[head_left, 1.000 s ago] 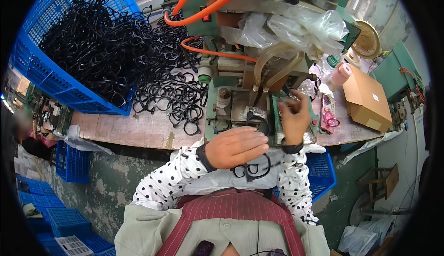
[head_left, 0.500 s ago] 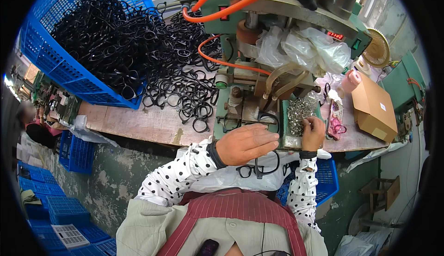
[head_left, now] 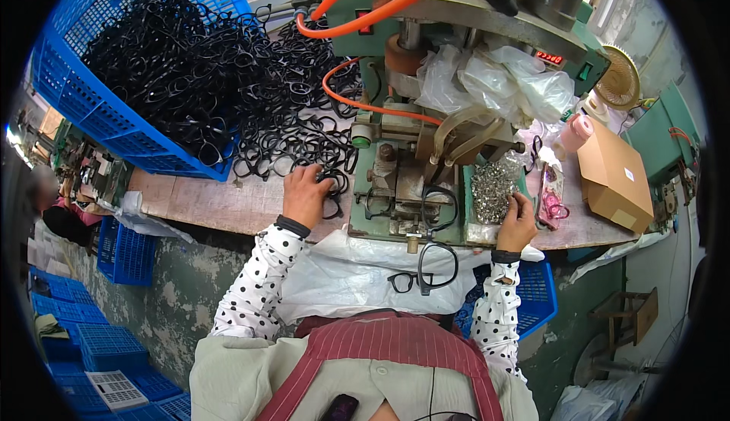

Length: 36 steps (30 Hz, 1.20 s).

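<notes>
My left hand [head_left: 306, 199] is at the near edge of a spread of black eyeglass frames [head_left: 304, 144], its fingers closed on one black eyeglass frame [head_left: 334, 185]. At the near right corner of a green tray of small metal parts [head_left: 493, 191], my right hand [head_left: 517, 227] has its fingers bent together; what they pinch, if anything, is too small to see. Between my hands stands a green press machine [head_left: 411, 227], with an eyeglass frame [head_left: 455, 212] set at its front. Another eyeglass frame [head_left: 455, 275] is just below the machine's front edge, over white plastic sheeting.
A big blue basket [head_left: 129, 136] heaped with black frames leans at the left. Orange hoses [head_left: 357, 26] loop over the machine. To the right are a cardboard box [head_left: 616, 178], a pink spool [head_left: 579, 130] and a fan [head_left: 620, 79]. A blue crate [head_left: 536, 292] stands below the table edge.
My left hand has moved left from in front of the machine to the loose frames, uncovering the machine's front. My right hand has drawn slightly toward me at the parts tray.
</notes>
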Available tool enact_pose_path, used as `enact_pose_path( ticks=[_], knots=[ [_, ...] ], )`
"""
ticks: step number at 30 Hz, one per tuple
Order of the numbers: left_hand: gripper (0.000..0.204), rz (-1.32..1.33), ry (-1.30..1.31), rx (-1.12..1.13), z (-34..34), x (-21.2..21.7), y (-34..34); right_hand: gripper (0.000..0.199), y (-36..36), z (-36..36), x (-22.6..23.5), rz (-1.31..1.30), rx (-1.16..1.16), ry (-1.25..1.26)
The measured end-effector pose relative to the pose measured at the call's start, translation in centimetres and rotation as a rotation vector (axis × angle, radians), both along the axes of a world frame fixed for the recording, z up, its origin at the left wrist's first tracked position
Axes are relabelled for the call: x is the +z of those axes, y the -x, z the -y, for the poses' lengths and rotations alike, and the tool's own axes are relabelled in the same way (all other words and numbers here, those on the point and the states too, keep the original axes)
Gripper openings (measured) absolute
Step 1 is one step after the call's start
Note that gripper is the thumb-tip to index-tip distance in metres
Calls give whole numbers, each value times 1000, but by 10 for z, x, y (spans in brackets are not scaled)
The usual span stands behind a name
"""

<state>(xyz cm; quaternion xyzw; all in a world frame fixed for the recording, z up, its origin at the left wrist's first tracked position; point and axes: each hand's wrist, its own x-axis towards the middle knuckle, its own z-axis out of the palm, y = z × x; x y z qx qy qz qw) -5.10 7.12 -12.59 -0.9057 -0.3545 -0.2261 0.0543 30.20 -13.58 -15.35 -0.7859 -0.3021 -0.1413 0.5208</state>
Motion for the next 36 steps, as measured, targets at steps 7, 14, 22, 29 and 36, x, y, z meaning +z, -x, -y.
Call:
enact_pose_path(
  ticks=[7,14,22,29,36],
  knots=[
    [31,154,163,-59,-4,-5,10,9,7,1,19,189,88,21],
    [7,912,513,-1,-21,20,-12,15,43,-19,63,-409,414,-182],
    [10,1022,634,-2,-13,-31,-44,30,104,-28,129,-710,667,-294],
    [11,1188,610,-72,14,14,-51,44,109,-35,125,-652,647,-192],
    [26,714,-85,-459,62,92,-52,57,118,-52,135,-665,650,-229]
  ],
)
